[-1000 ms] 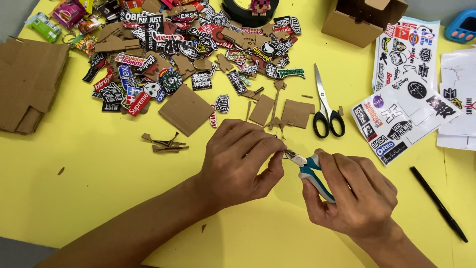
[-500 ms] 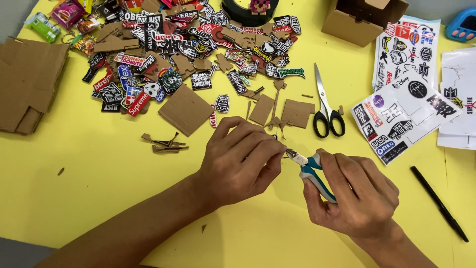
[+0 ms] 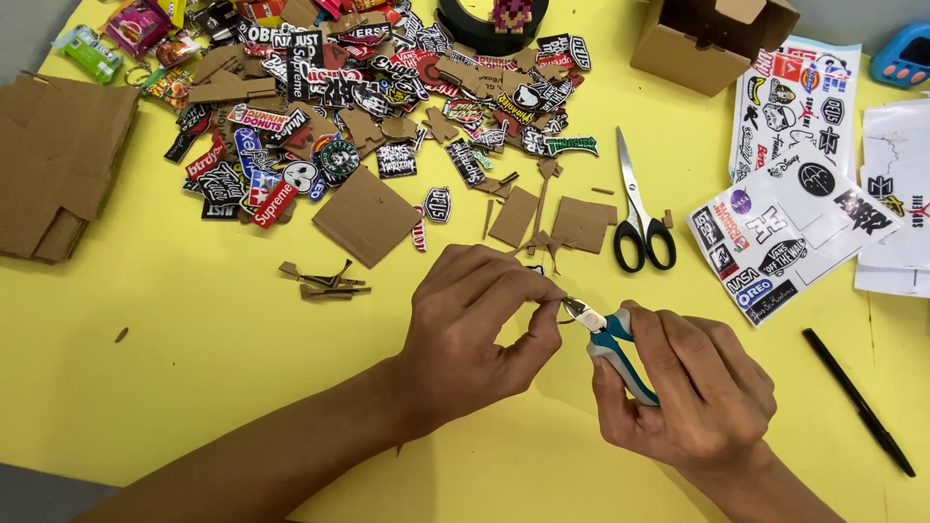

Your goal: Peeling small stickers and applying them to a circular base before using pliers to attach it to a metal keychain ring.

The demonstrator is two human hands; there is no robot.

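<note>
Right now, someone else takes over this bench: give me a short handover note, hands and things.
Right hand: wrapped around small pliers with teal and white handles, tips pointing left.
Left hand: fingertips pinch a tiny metal ring at the plier tips; too small to tell whether it is open or closed.
Nearby on the yellow table: scissors, cut cardboard pieces, a pile of stickers, sticker sheets, black pen.
Done: cardboard already cut into squares and scraps.
Left: the ring is still in the pliers, attached to nothing visible.

Craft desk: yellow table (image 3: 145, 387), stickers (image 3: 320, 145), scissors (image 3: 639, 213)
</note>
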